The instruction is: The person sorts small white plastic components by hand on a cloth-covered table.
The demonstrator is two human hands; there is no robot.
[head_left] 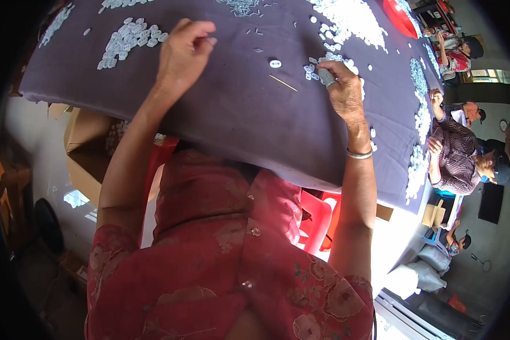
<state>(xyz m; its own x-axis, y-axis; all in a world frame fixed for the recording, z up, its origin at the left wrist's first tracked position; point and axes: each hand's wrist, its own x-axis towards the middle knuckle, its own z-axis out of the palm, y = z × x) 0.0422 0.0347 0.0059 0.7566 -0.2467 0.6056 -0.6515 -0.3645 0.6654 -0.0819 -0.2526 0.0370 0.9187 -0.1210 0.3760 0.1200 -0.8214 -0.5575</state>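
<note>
A bench (226, 113) covered with a purple cloth is seen from above, and many small white pieces are spread over it.

The left hand (182, 52) is held up a little over the cloth, near the far side. Its fingers are pinched close together, as if a tiny piece is held between them, but the piece itself is too small to be made out. Just beside this hand, to the left, a tidy pile of white pieces (129, 41) is laid out.

The right hand (343, 90) is pressed down on the cloth. Its fingers are bent and kept narrow, and their tips are touching a small loose heap of white pieces (323, 62). A grey cover seems to be worn on one fingertip. Whether a piece is really gripped there cannot be told.

Between the two hands, one single white oval piece (275, 64) is lying alone, and a thin stick (283, 83) is lying near it on the cloth.

Some sorting looks to be done already, since the pile on the left is gathered neatly. Much more looks to be left: a big white heap (351, 20) is piled at the far side, and a long band of pieces (420, 113) is strewn down the right edge. A red bowl (399, 17) is set at the far right corner. The work is judged to be far from finished.

Other people are seated past the right edge of the bench.
</note>
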